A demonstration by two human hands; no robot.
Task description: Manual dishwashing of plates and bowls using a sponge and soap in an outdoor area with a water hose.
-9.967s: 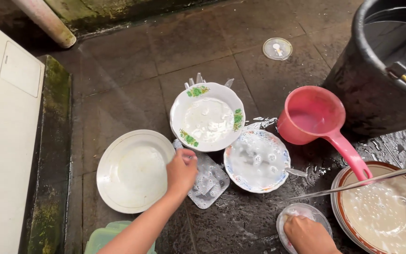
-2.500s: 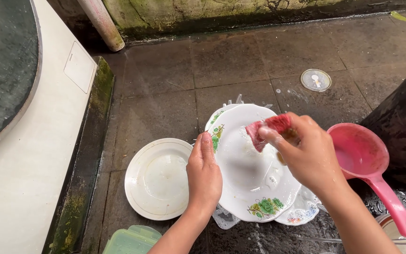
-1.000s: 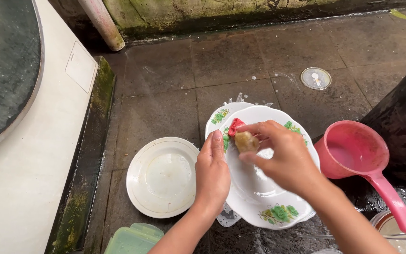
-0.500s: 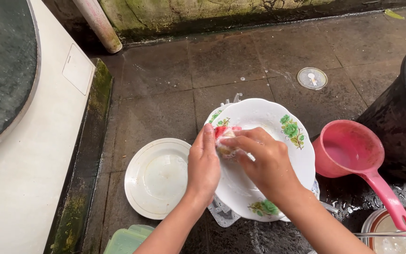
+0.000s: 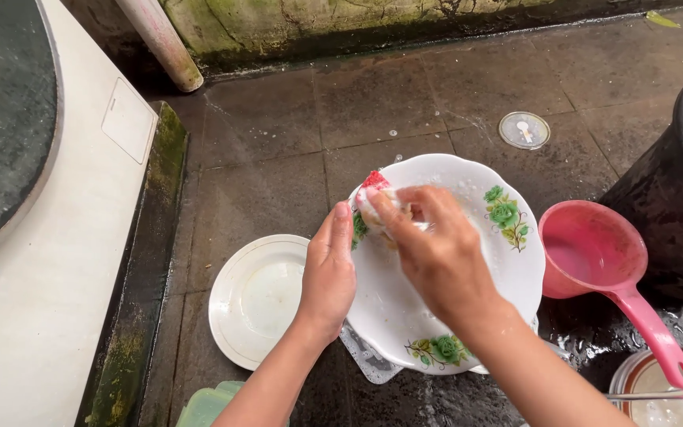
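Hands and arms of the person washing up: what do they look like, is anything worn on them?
Both are bare. The left hand and the right hand show no gloves, rings, watch or bracelet, and both forearms are uncovered as far as the picture's lower edge, with no sleeve in view. The fingers are wet, with some white suds on the right hand's fingertips.
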